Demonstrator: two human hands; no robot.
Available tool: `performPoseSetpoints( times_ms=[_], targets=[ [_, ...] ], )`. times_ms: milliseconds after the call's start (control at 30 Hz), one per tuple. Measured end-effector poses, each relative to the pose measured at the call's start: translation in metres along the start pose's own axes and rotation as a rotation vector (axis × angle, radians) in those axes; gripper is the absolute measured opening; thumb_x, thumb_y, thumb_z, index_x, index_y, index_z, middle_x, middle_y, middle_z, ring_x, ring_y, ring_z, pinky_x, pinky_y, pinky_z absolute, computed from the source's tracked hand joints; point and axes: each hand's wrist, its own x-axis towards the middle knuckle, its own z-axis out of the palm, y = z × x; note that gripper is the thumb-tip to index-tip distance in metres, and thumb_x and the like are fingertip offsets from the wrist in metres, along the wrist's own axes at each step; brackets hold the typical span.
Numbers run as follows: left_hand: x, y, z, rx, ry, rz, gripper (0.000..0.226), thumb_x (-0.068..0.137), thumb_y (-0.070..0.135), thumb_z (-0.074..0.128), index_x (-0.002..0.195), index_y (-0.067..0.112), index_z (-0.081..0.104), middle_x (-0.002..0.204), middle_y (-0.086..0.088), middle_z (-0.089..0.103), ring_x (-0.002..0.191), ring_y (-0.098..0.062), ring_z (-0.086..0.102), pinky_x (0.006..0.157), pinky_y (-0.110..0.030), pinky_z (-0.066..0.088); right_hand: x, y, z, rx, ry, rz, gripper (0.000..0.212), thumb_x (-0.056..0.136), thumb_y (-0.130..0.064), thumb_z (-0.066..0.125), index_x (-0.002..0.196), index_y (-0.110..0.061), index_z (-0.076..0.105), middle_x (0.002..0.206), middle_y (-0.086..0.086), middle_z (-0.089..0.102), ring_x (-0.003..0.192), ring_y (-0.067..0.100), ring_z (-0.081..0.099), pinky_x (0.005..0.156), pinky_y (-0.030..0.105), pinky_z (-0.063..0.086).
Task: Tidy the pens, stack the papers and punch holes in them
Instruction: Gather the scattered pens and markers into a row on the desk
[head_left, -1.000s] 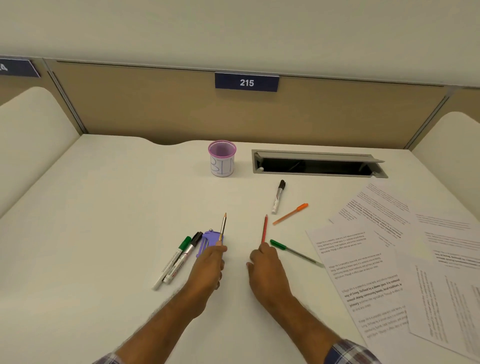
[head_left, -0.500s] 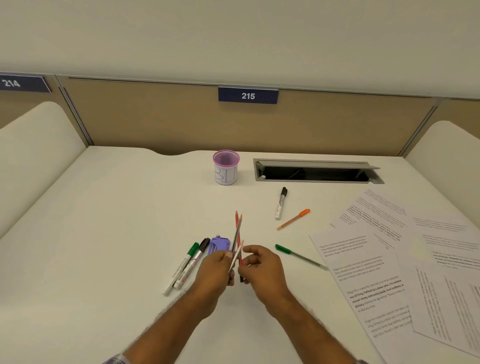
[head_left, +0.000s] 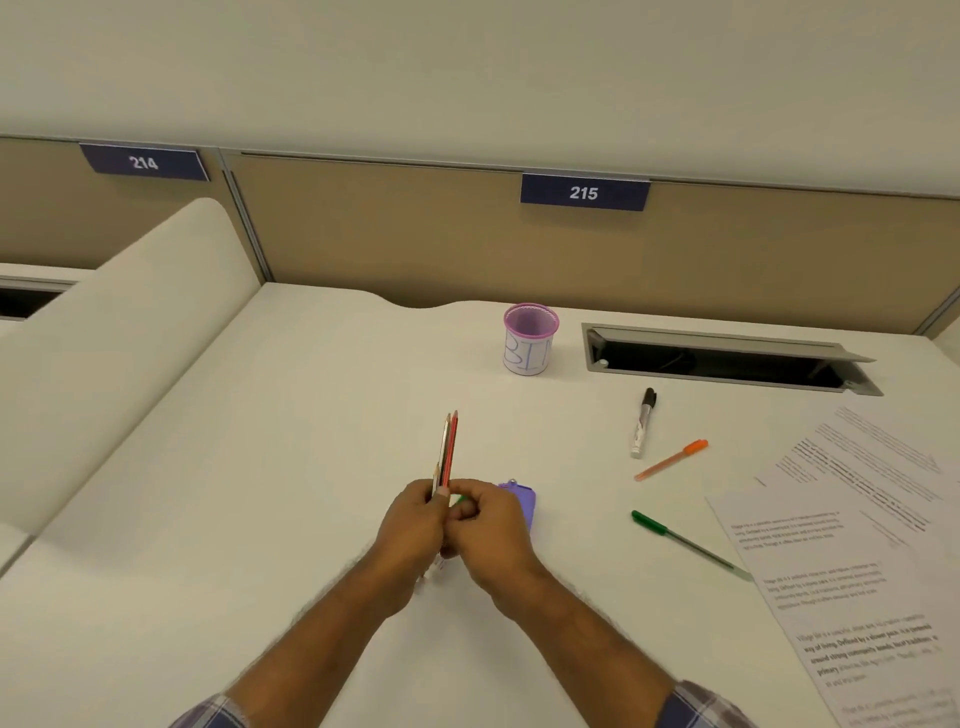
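Note:
Two pencils (head_left: 449, 447), one red and one pale, stand side by side with tips pointing away from me. My left hand (head_left: 410, 527) and my right hand (head_left: 491, 525) are pressed together around their lower ends. A purple hole punch (head_left: 523, 501) lies on the desk, partly hidden behind my right hand. Marker ends (head_left: 431, 570) peek out under my left hand. A purple mesh pen cup (head_left: 531, 340) stands at the back. A black marker (head_left: 643, 422), an orange pen (head_left: 672, 460) and a green pen (head_left: 685, 543) lie to the right. Loose printed papers (head_left: 852, 525) overlap untidily at the right.
A grey cable hatch (head_left: 727, 358) is open at the back right of the white desk (head_left: 260, 493). A cream divider (head_left: 119, 332) rises on the left. A tan back panel carries the label 215 (head_left: 584, 193).
One second ago each hand touched a pencil lying on the desk. Both pencils were lifted and brought together, and now stand as a pair between my hands.

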Motion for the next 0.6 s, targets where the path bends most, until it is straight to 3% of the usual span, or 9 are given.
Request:
performPoseSetpoints(
  times_ms=[167, 267, 367, 433, 500, 600],
  targets=[
    [0.023, -0.008, -0.052, 0.101, 0.057, -0.002, 0.025, 0.102, 0.015, 0.048, 0.093, 0.005, 0.069, 0.07, -0.013, 0.065, 0.062, -0.026, 0.059, 0.064, -0.039, 0.05, 0.023, -0.008, 0.04, -0.054, -0.089, 0.049, 0.048, 0.076, 0.008, 0.062, 0.12, -0.012, 0.059, 0.063, 0.005, 0.063, 0.058, 0.022, 0.065, 0.059, 0.034, 0.059],
    [0.032, -0.014, -0.076, 0.125, 0.092, -0.038, 0.024, 0.099, 0.009, 0.054, 0.085, -0.004, 0.07, 0.065, -0.014, 0.066, 0.056, -0.026, 0.061, 0.062, -0.036, 0.053, 0.037, -0.006, 0.066, -0.074, -0.129, 0.124, 0.059, 0.076, 0.009, 0.066, 0.13, -0.007, 0.048, 0.082, 0.017, 0.065, 0.064, 0.026, 0.064, 0.059, 0.036, 0.059],
    [0.041, -0.021, -0.095, 0.168, 0.152, -0.09, 0.025, 0.094, 0.003, 0.059, 0.072, 0.0, 0.07, 0.055, -0.007, 0.065, 0.046, -0.02, 0.062, 0.048, -0.029, 0.054, 0.048, 0.002, 0.094, -0.162, -0.148, 0.165, 0.063, 0.077, 0.006, 0.065, 0.136, -0.007, 0.044, 0.115, 0.024, 0.063, 0.09, 0.032, 0.069, 0.075, 0.046, 0.061],
    [0.048, -0.026, -0.105, 0.228, 0.175, -0.117, 0.021, 0.091, 0.004, 0.064, 0.071, 0.001, 0.072, 0.058, -0.008, 0.066, 0.052, -0.021, 0.063, 0.054, -0.031, 0.056, 0.054, 0.006, 0.107, -0.23, -0.136, 0.172, 0.061, 0.08, 0.001, 0.064, 0.137, -0.007, 0.043, 0.127, 0.018, 0.059, 0.106, 0.032, 0.065, 0.085, 0.047, 0.058],
    [0.054, -0.028, -0.112, 0.263, 0.188, -0.125, 0.016, 0.086, 0.006, 0.07, 0.071, 0.005, 0.075, 0.064, -0.007, 0.07, 0.059, -0.022, 0.065, 0.063, -0.034, 0.059, 0.059, 0.008, 0.116, -0.283, -0.119, 0.174, 0.051, 0.082, -0.003, 0.063, 0.131, -0.005, 0.047, 0.123, 0.013, 0.058, 0.104, 0.027, 0.063, 0.086, 0.045, 0.058],
    [0.06, -0.03, -0.118, 0.299, 0.26, -0.13, 0.014, 0.078, 0.009, 0.079, 0.068, 0.018, 0.076, 0.073, -0.002, 0.076, 0.071, -0.019, 0.07, 0.067, -0.03, 0.058, 0.066, 0.007, 0.125, -0.341, -0.112, 0.17, 0.032, 0.081, -0.001, 0.059, 0.112, -0.007, 0.053, 0.102, 0.008, 0.057, 0.095, 0.029, 0.064, 0.08, 0.051, 0.058]
  ],
)
